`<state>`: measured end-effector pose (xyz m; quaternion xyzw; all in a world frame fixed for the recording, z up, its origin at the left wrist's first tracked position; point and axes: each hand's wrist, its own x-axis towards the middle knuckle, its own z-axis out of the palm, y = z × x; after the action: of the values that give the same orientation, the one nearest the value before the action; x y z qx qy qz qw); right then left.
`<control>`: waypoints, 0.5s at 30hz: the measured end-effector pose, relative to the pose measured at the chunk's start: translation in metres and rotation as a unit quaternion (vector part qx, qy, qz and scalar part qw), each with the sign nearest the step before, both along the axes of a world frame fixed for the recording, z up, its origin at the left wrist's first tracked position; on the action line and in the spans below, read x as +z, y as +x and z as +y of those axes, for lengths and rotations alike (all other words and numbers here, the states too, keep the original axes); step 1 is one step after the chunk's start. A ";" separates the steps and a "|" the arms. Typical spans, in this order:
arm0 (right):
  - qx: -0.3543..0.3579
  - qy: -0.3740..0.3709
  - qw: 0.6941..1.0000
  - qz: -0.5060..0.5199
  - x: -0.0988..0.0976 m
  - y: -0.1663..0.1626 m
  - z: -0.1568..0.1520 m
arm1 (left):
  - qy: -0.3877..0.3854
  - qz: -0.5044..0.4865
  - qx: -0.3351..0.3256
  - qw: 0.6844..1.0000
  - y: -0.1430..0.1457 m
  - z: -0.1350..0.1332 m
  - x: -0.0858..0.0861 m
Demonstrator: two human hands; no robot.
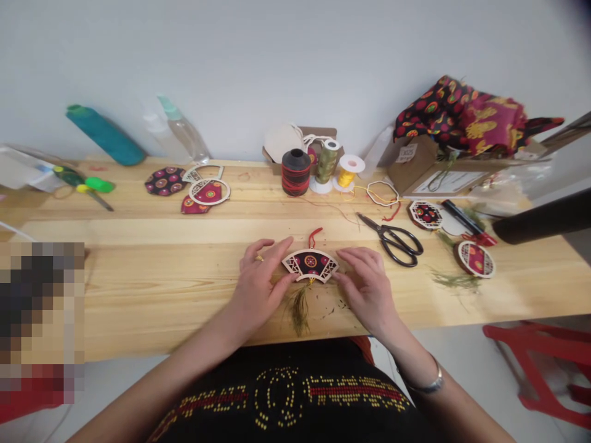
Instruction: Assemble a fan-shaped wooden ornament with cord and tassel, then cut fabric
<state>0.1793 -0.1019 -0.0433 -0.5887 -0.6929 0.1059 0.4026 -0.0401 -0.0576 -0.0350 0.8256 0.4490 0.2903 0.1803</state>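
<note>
A fan-shaped ornament with a pale wooden frame and dark patterned fabric lies on the wooden table in front of me. A red cord loop rises from its top edge, and a green thread tassel hangs from a yellow knot below. My left hand grips its left end, thumb at the lower corner and fingers above. At the right end my right hand holds it the same way. Dark scraps lie by the tassel. To the right of my right hand rest black-handled scissors.
Thread spools stand at the back by the wall. A cardboard box with patterned cloth sits back right. Round ornament, marker and green threads lie right. Frames and fabric pieces, and a screwdriver lie left. Red stool at lower right.
</note>
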 end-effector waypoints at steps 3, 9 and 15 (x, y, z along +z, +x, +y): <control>0.020 -0.002 1.000 -0.002 -0.001 0.000 0.000 | -0.001 0.008 -0.007 1.000 0.001 0.000 0.000; 0.035 -0.032 0.999 0.009 -0.003 -0.001 0.002 | -0.008 0.009 -0.008 1.000 0.004 0.001 -0.005; 0.042 -0.050 0.998 0.009 -0.002 -0.002 0.003 | -0.006 0.010 -0.011 1.000 0.003 0.001 -0.009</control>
<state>0.1776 -0.0986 -0.0456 -0.5775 -0.7072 0.1624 0.3742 -0.0366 -0.0567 -0.0439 0.8323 0.4434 0.2771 0.1839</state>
